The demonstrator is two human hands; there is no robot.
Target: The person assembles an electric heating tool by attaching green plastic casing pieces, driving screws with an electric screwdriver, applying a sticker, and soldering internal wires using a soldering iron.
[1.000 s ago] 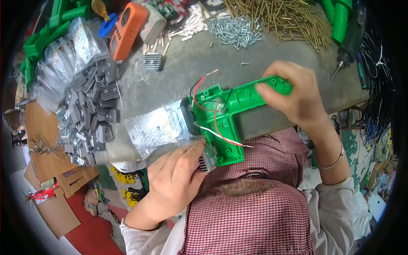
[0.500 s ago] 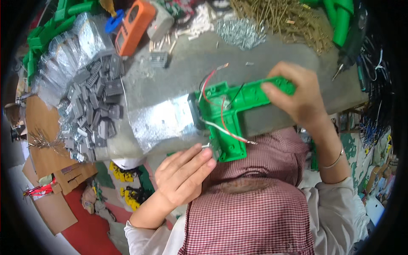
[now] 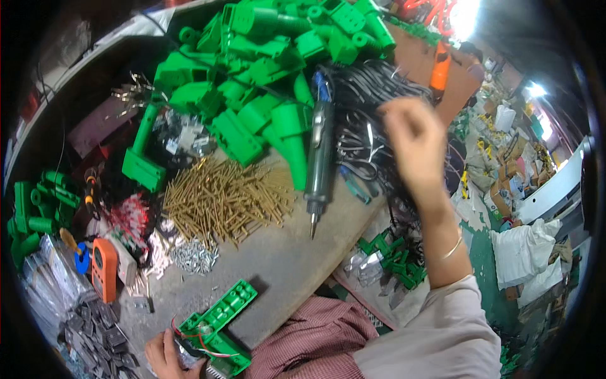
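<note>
A green plastic housing half (image 3: 228, 305), open side up, lies at the table's near edge with red and white wires in it. My left hand (image 3: 165, 357) grips its lower left end, by a silvery block (image 3: 187, 355) fitted against it. Part of that hand is cut off by the lower rim. My right hand (image 3: 413, 142) is raised at the right, over a heap of black cables (image 3: 363, 148). Its fingers are slightly blurred, loosely bent and apart from the thumb, with nothing seen in them. An electric screwdriver (image 3: 321, 151) hangs bit-down left of it.
Green housings (image 3: 252, 57) are piled at the back. Brass-coloured long screws (image 3: 224, 199) and small silver screws (image 3: 194, 256) lie mid-table. Dark grey finned parts (image 3: 95, 338) and an orange-cased meter (image 3: 104, 270) are at the left. Pliers (image 3: 355, 185) lie near the cables.
The view has swung to the right and up. My right hand has let go of the green housing's arm and moved to the cables. My left hand has closed on the housing's silvery end.
</note>
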